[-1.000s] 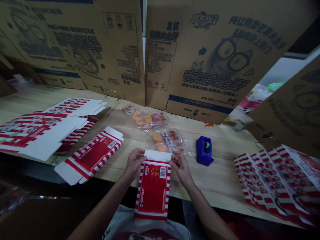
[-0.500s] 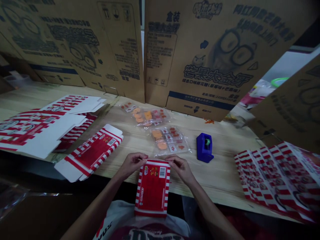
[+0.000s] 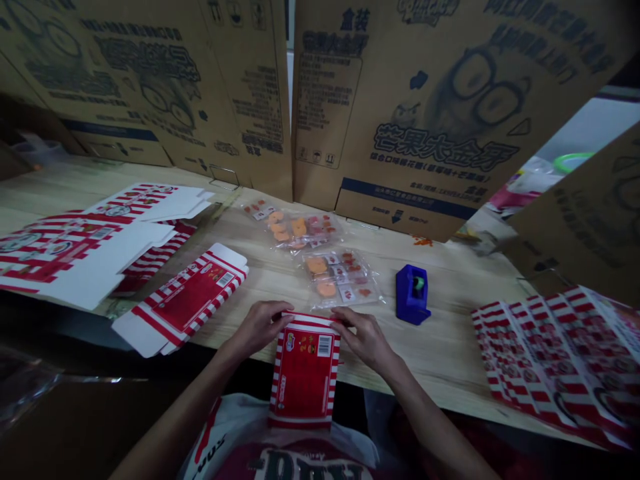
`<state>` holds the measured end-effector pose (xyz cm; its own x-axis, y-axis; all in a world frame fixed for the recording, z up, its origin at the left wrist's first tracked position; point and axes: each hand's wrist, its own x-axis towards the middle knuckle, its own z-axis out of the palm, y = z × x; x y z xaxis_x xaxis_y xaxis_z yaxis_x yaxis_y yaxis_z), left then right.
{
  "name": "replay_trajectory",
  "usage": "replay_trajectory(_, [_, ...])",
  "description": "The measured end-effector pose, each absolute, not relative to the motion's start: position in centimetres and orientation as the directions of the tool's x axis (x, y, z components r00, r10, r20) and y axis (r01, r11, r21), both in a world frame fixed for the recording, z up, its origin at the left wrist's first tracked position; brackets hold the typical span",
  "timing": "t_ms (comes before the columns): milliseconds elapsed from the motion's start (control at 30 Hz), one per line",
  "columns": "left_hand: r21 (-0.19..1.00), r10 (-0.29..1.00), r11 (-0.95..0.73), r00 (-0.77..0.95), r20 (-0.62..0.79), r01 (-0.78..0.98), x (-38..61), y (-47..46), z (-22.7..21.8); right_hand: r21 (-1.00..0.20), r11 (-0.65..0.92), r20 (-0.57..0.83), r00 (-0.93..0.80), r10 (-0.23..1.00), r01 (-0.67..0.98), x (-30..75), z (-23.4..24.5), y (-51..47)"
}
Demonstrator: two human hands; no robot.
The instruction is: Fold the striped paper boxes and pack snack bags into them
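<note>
Pinching the far left corner of a red-and-white striped box [image 3: 305, 377], the left hand [image 3: 261, 327] has its thumb and fingers closed together on the card, the other fingers curled in. The right hand [image 3: 361, 333] grips the far right corner in the same way, thumb near the edge and fingers bent over it; how tightly either hand presses cannot be told. The box lies between the two forearms at the near edge of the table [image 3: 450, 353], printed face up, its near end close to the person's shirt [image 3: 295, 447]. Just beyond the hands lies a clear bag [image 3: 343, 277] of orange and red pieces, with more clear bags [image 3: 297, 230] farther off. To the right of the nearer bag stands a blue tape dispenser [image 3: 413, 293]. On the left rests another striped box [image 3: 193, 300], near some flat printed cartons [image 3: 100, 243]; striped packaging [image 3: 550, 360] sits at far right.
</note>
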<state>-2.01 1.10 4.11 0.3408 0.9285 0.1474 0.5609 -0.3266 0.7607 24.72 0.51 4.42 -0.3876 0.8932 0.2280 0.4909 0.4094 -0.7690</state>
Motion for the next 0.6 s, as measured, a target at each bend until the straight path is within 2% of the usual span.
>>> replay_trajectory(67, [0.77, 0.929, -0.316, 0.344, 0.133, 0.555, -1.9, 1.2, 4.6, -0.743, 0.414, 0.226, -0.385, 0.895, 0.525, 24.8, 4.6, 0.7])
replay_trajectory(333, [0.872, 0.926, -0.215, 0.376, 0.039, 0.44, -1.9, 2.1, 6.7, -0.826, 0.262, 0.098, -0.331, 0.939, 0.499, 23.9, 5.7, 1.3])
replay_trajectory(600, [0.895, 0.912, -0.236, 0.403, 0.07, 0.378, -2.2, 1.2, 5.4, -0.921, 0.212, 0.099, -0.329, 0.939, 0.327, 23.9, 5.6, 0.5])
